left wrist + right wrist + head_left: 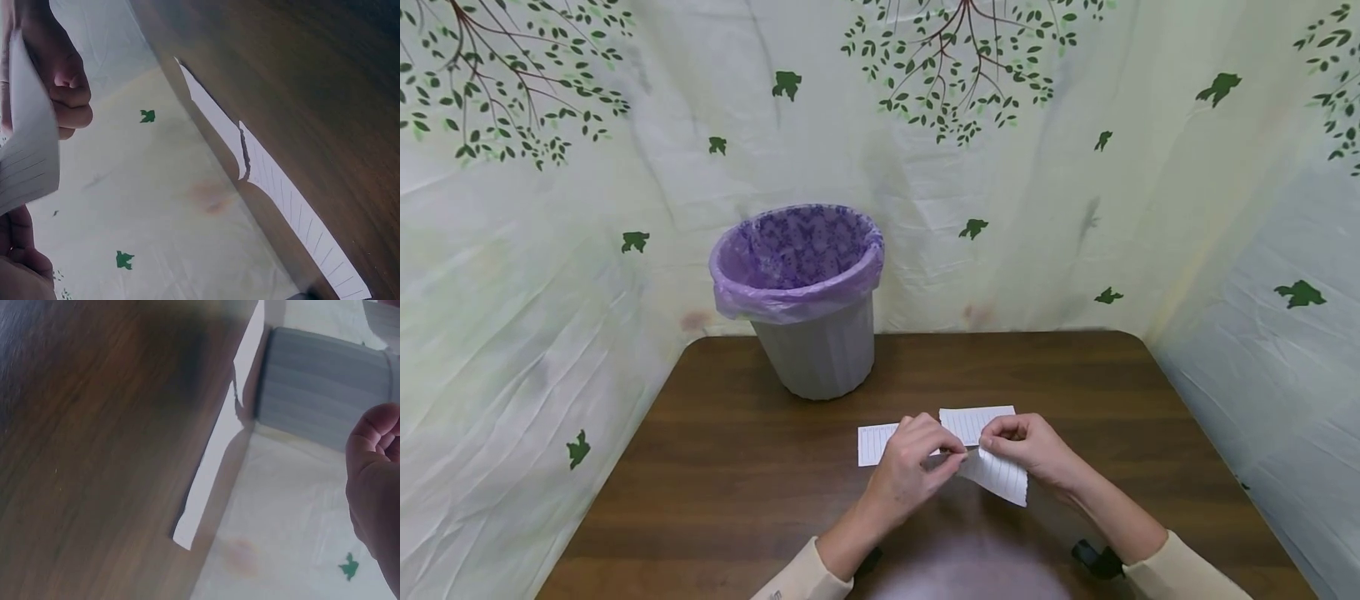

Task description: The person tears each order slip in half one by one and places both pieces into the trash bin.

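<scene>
Both hands hold a white lined piece of paper (1000,477) above the table. My left hand (912,467) pinches its left corner between thumb and fingers. At the upper edge, the fingertips of my right hand (1037,450) pinch the same sheet, close to the left fingertips. The held paper (31,147) appears bent in the left wrist view. Two more lined paper pieces lie on the table behind the hands: the left piece (874,445), partly covered by my left hand, and the right piece (973,423). Rough torn edges show on them in the left wrist view.
A grey bin (820,358) with a purple liner (797,302) stands at the back left of the brown wooden table (737,467). A pale cloth (1030,275) with printed leaves and birds hangs behind and beside the table.
</scene>
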Demonstrator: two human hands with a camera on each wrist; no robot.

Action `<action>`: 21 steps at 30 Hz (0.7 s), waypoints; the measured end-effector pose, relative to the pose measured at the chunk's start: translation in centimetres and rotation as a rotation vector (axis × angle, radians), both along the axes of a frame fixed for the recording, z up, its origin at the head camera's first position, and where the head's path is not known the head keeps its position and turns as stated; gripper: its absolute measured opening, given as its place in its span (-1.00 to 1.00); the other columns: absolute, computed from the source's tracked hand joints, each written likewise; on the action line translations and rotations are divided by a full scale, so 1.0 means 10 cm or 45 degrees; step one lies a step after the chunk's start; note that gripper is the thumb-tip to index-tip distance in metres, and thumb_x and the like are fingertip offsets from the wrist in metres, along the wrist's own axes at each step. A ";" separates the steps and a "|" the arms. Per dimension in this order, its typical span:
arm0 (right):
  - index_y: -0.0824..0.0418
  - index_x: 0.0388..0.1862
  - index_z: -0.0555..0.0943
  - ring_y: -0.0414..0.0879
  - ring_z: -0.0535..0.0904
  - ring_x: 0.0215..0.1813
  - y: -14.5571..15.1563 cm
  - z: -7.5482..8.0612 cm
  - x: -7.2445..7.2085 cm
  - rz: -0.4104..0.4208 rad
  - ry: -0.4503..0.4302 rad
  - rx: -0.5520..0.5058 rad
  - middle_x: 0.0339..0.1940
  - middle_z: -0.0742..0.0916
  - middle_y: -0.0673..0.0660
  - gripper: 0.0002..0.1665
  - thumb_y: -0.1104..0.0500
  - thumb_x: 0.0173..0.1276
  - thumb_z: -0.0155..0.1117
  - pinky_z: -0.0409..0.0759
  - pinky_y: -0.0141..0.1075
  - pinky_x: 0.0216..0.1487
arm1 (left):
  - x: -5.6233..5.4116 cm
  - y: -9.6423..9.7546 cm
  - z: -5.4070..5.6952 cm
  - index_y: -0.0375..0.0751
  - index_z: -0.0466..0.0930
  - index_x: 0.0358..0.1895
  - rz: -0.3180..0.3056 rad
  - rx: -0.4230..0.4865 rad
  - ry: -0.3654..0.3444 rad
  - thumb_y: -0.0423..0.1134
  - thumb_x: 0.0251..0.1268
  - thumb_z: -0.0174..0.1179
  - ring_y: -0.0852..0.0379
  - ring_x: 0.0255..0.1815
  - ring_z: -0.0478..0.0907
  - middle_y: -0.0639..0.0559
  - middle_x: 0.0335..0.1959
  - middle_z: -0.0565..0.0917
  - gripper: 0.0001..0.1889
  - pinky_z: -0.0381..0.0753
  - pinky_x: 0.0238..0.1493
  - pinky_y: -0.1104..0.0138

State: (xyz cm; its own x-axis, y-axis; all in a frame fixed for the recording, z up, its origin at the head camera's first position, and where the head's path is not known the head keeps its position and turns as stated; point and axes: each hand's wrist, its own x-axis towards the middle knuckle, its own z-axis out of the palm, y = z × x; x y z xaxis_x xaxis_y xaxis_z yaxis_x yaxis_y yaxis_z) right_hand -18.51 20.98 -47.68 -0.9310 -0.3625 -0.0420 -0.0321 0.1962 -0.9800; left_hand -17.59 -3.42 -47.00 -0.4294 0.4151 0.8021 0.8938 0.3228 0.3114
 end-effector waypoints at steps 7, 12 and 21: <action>0.44 -0.17 0.74 -0.19 0.52 -0.31 -0.01 0.05 0.02 -0.128 0.085 0.108 -0.38 0.71 -0.04 -0.75 0.21 0.41 0.47 0.51 -0.39 -0.31 | 0.04 0.02 0.02 -0.01 0.74 -0.32 -0.030 -0.003 0.008 -0.39 0.14 0.53 0.28 -0.31 0.59 0.24 -0.44 0.73 -0.81 0.39 -0.19 0.49; 0.36 -0.19 0.75 -0.18 0.53 -0.31 -0.01 0.06 0.00 -0.165 0.106 0.164 -0.36 0.70 0.00 -0.79 0.19 0.40 0.48 0.52 -0.38 -0.30 | 0.09 0.01 0.03 -0.02 0.74 -0.33 -0.033 -0.010 0.018 -0.41 0.12 0.53 0.29 -0.29 0.62 0.23 -0.44 0.73 -0.80 0.51 -0.13 0.43; 0.44 -0.16 0.74 -0.26 0.53 -0.41 0.09 -0.02 -0.06 -0.187 0.142 0.127 -0.43 0.69 -0.10 -0.78 0.25 0.42 0.44 0.52 -0.42 -0.39 | 0.20 -0.02 0.06 0.02 0.72 -0.33 -0.054 -0.011 0.034 -0.41 0.10 0.53 0.32 -0.30 0.60 0.27 -0.44 0.71 -0.77 0.43 -0.15 0.50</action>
